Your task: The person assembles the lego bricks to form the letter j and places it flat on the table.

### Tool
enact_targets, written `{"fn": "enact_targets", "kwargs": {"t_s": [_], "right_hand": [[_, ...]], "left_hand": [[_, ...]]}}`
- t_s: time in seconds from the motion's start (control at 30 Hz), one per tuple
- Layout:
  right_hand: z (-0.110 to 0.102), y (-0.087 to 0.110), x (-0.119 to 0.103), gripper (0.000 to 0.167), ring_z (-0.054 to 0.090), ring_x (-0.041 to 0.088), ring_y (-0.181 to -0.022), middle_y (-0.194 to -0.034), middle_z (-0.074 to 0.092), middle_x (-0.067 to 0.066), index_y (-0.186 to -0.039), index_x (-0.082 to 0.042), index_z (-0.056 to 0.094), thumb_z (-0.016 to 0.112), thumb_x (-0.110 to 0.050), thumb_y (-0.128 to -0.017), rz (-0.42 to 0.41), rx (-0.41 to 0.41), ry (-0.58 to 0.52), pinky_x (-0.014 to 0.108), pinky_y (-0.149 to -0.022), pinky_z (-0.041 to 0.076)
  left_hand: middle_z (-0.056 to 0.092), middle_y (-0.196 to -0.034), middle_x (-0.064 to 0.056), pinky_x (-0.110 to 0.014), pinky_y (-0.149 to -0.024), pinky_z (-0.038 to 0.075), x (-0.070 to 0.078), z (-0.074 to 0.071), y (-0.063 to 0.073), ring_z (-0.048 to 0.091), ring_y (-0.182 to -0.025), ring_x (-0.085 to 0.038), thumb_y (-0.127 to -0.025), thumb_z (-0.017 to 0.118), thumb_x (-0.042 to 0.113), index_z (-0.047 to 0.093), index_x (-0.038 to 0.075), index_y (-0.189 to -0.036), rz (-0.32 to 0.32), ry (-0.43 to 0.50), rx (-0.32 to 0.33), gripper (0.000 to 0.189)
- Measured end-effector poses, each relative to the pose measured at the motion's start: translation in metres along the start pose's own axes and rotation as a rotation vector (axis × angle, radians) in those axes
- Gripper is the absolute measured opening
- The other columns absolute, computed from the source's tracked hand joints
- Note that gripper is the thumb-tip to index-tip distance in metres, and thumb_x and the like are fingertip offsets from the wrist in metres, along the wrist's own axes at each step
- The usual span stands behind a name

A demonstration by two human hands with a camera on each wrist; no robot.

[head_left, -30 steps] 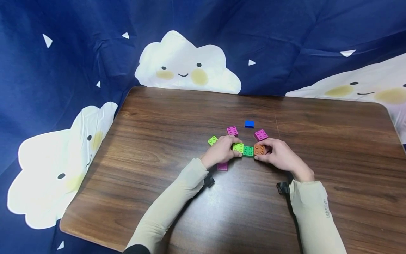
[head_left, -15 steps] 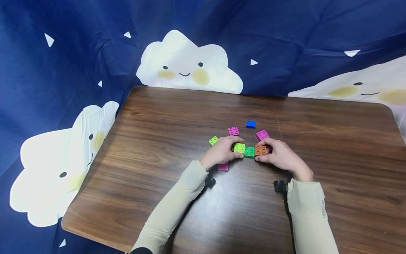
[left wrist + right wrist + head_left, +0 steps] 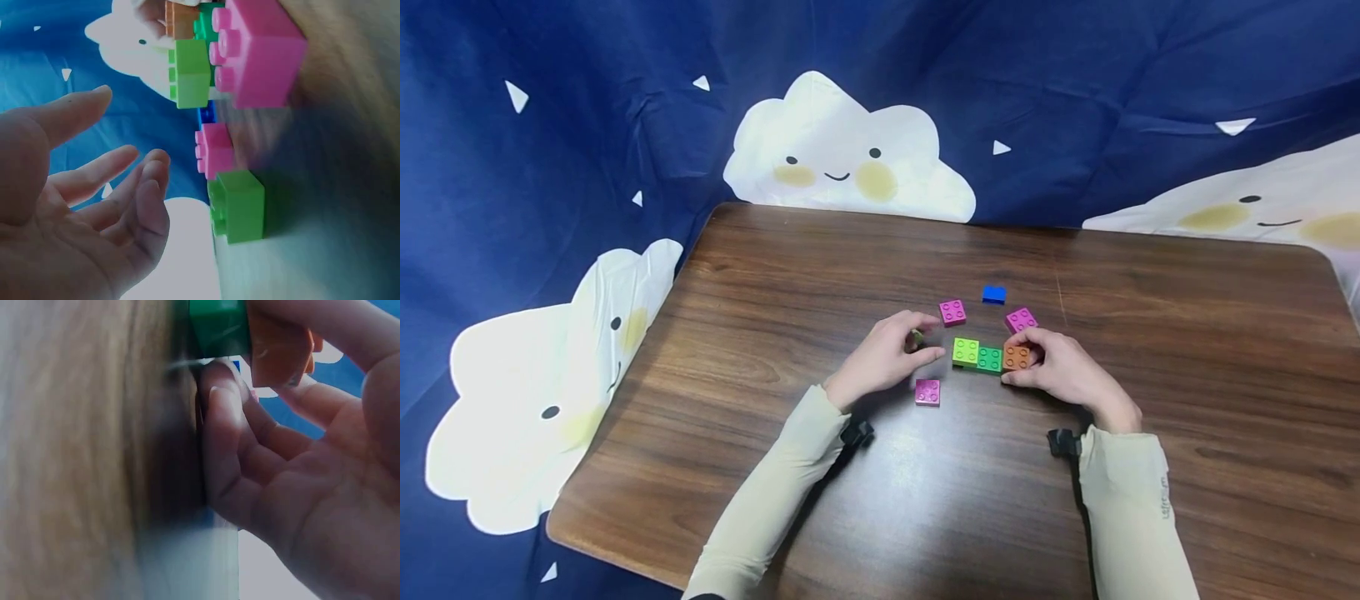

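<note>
My right hand (image 3: pixel 1067 367) pinches an orange toy brick (image 3: pixel 1017 357) between thumb and fingers. The orange brick sits at the right end of a green brick (image 3: pixel 989 359), with a lime brick (image 3: pixel 966 351) at its left end. Seen from the right wrist, the orange brick (image 3: pixel 278 347) stands higher than the green brick (image 3: pixel 219 328). My left hand (image 3: pixel 887 350) is left of this joined row, fingers parted and holding nothing. A loose lime brick (image 3: pixel 240 206) stands on the table near it, mostly covered by that hand in the head view.
Pink bricks lie around the row: one behind it (image 3: pixel 952 312), another (image 3: pixel 1021 320) by the right fingertips, and a third (image 3: pixel 927 392) in front. Farther back is a blue brick (image 3: pixel 994 295). The wooden table (image 3: pixel 737 333) meets a blue cloud-patterned curtain (image 3: pixel 1037 67).
My left hand has let go of the joined lime brick and moved left, uncovering the front pink brick and covering the loose lime one. The right hand keeps its grip on the orange brick.
</note>
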State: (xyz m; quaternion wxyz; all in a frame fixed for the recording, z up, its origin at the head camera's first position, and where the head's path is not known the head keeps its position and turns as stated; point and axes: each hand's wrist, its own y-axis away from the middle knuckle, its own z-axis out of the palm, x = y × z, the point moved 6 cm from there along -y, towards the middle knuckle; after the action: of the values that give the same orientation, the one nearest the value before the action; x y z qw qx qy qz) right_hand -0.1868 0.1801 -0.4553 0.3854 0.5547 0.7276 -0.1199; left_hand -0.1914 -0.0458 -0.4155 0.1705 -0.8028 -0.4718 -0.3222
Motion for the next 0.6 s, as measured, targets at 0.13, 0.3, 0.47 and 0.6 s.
{"fn": "enact_targets", "kwargs": {"t_s": [0.13, 0.3, 0.47, 0.6], "right_hand": [[-0.001, 0.000, 0.002, 0.051, 0.048, 0.020, -0.084, -0.092, 0.057, 0.007, -0.117, -0.010, 0.059, 0.081, -0.033, -0.077, -0.008, -0.007, -0.008, 0.030, -0.069, 0.039], [-0.002, 0.000, 0.003, 0.047, 0.049, 0.020, -0.083, -0.091, 0.056, 0.006, -0.116, -0.009, 0.060, 0.081, -0.025, -0.077, -0.024, -0.013, -0.009, 0.028, -0.069, 0.040], [-0.002, 0.000, 0.002, 0.044, 0.049, 0.020, -0.082, -0.091, 0.057, 0.006, -0.115, -0.009, 0.060, 0.080, -0.022, -0.078, -0.030, -0.010, -0.007, 0.028, -0.069, 0.040], [-0.001, 0.000, 0.003, 0.042, 0.049, 0.019, -0.082, -0.090, 0.057, 0.006, -0.114, -0.010, 0.061, 0.079, -0.023, -0.079, -0.029, -0.002, -0.001, 0.028, -0.069, 0.040]], "left_hand": [[0.066, -0.109, -0.011, -0.028, -0.077, 0.046, -0.005, 0.002, 0.010, 0.057, -0.085, -0.016, -0.088, 0.071, 0.028, 0.061, 0.004, -0.124, 0.016, -0.013, -0.029, 0.044], [0.067, -0.112, -0.009, -0.031, -0.092, 0.047, -0.008, 0.015, 0.017, 0.061, -0.099, -0.019, -0.082, 0.077, 0.030, 0.063, 0.005, -0.119, 0.030, -0.063, -0.129, 0.047], [0.066, -0.109, -0.007, -0.032, -0.095, 0.046, -0.008, 0.029, 0.022, 0.061, -0.102, -0.019, -0.077, 0.081, 0.029, 0.064, 0.006, -0.116, 0.015, -0.084, -0.216, 0.048], [0.064, -0.106, -0.003, -0.028, -0.089, 0.047, -0.009, 0.036, 0.024, 0.058, -0.097, -0.015, -0.074, 0.083, 0.028, 0.064, 0.009, -0.111, 0.015, -0.116, -0.233, 0.046]]}}
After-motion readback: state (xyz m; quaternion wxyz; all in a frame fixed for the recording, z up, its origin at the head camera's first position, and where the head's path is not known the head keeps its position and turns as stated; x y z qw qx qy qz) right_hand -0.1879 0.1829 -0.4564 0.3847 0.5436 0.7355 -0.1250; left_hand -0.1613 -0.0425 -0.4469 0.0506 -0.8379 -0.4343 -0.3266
